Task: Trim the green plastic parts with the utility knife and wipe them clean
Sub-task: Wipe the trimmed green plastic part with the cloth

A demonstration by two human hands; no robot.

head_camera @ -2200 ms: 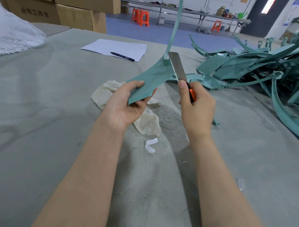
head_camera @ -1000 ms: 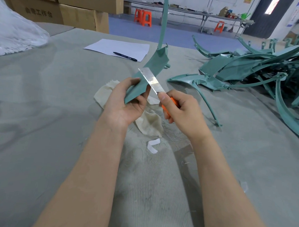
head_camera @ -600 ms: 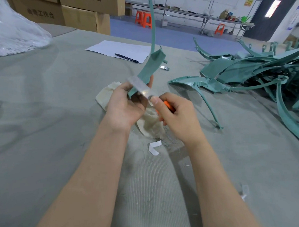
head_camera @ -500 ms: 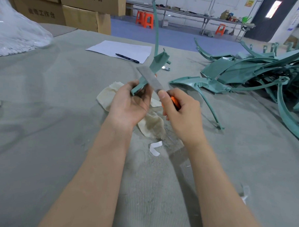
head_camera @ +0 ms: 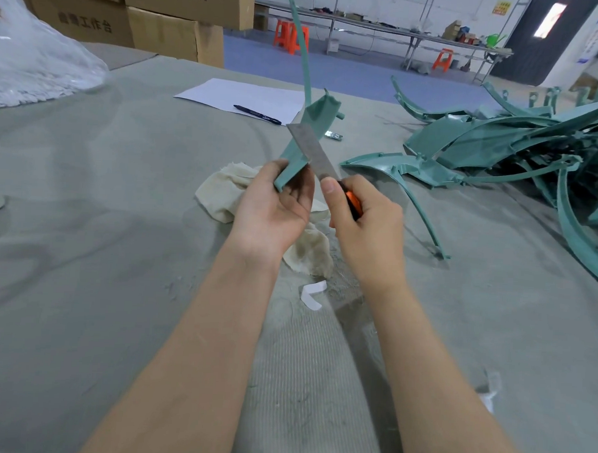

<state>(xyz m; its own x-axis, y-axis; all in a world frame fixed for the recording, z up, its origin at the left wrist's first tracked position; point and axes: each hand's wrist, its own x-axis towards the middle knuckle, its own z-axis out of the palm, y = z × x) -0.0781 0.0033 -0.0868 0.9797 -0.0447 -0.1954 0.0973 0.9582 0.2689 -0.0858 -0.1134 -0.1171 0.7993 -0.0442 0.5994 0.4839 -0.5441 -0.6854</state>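
One knife [head_camera: 312, 151] across green part [head_camera: 322, 111] edge

We count one utility knife [head_camera: 322, 164], one cloth [head_camera: 223, 192], one sheet of paper [head_camera: 234, 96], one pen [head_camera: 257, 115], one raised green part [head_camera: 322, 111], and a heap [head_camera: 500, 139] beyond counting.

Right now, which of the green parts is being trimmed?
The green part held up in the left hand, the utility knife blade across it; the other green parts lie untouched on the table to the right.
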